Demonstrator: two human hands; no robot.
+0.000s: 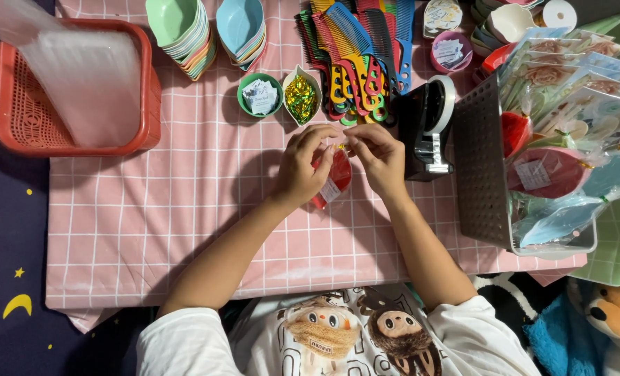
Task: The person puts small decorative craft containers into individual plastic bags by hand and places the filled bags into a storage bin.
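A red item sealed in a clear plastic bag point(332, 179) hangs between the two hands just above the pink checked tablecloth point(184, 230), its upper end gathered where the fingertips meet. The left hand point(301, 166) and right hand point(378, 157) are drawn together, both pinching the bag's neck, where a small glint of gold shows; this looks like a gold twist tie point(340, 147) being wound on, so the step in hand appears to be closing the packet. The closing seems only part done, and finishing it would call for holding the gathered plastic tight with one hand while the other turns the tie ends. Just beyond the hands stand a white leaf-shaped dish of gold ties point(301, 97) and a green bowl of small paper tags point(260, 95), with a fan of coloured combs point(355, 49) beside them. A black tape dispenser point(427, 129) sits close to the right hand, then a grey basket point(480, 167) heaped with finished packets. A red basket of clear bags point(73, 83) lies well to the left.
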